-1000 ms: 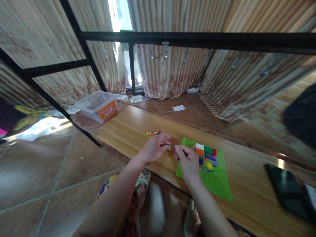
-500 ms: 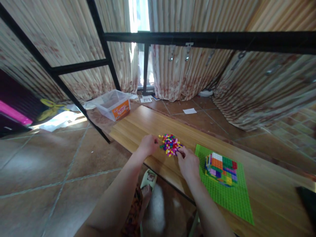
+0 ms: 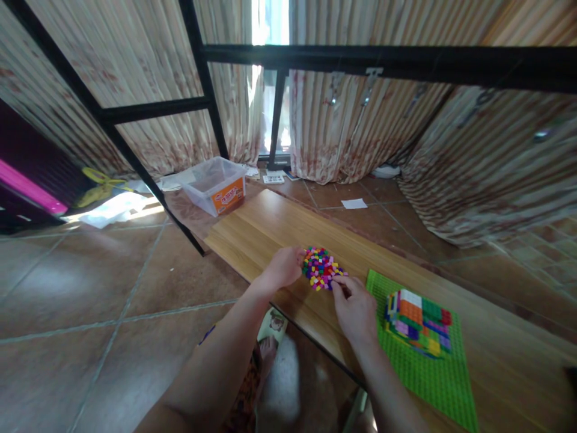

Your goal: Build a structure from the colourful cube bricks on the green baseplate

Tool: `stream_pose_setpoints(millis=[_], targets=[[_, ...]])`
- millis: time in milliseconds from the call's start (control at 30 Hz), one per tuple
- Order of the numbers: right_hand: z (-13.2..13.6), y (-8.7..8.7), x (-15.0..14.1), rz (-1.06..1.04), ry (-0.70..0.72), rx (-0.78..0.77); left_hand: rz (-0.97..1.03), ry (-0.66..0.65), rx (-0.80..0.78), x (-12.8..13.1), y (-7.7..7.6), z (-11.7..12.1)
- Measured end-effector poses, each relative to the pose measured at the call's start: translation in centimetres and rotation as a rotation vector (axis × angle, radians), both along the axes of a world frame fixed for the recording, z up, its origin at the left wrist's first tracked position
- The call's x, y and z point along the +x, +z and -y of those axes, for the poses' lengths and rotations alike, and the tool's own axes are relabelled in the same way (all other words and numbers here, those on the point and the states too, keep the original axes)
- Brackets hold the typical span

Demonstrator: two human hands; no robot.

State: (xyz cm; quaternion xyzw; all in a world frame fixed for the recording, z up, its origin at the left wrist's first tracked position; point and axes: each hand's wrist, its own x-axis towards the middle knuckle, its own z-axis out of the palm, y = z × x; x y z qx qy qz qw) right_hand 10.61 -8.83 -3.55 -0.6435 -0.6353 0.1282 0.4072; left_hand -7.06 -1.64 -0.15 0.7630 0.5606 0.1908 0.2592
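A loose pile of small colourful toy bricks (image 3: 321, 269) lies on a wooden board (image 3: 265, 219). My left hand (image 3: 285, 268) is at the pile's left edge, its fingers curled together at the bricks; whatever they hold is hidden. At the right edge, my right hand (image 3: 356, 305) has thumb and index finger pinched close to the bricks, and any piece between them is too small to make out. Right of that hand, a blocky build of stacked bricks (image 3: 419, 323) in many colours sits on a green studded baseplate (image 3: 426, 379).
A clear plastic bin (image 3: 198, 193) with an orange label stands by the board's far left end. Black metal bars (image 3: 315, 54) cross above, before striped curtains (image 3: 342, 132). White paper (image 3: 354, 204) lies on the tiled floor (image 3: 99, 288). My slippered foot (image 3: 273, 328) is below the board.
The view has shifted a little, so the board and baseplate appear farther right and lower. My left hand has moved in slightly against the pile's left edge. My right hand stays at the right edge.
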Motion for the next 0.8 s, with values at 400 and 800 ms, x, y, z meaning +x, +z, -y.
stream_pose_setpoints(millis=[400,800], targets=[[0.9,0.9,0.9,-0.014,0.015,0.003,-0.045,0.206,0.105,-0.3,-1.5,-1.4],[1.2,0.4,1.4,-0.047,0.036,-0.011,-0.138,0.097,0.055,0.2,-1.0,-1.2]])
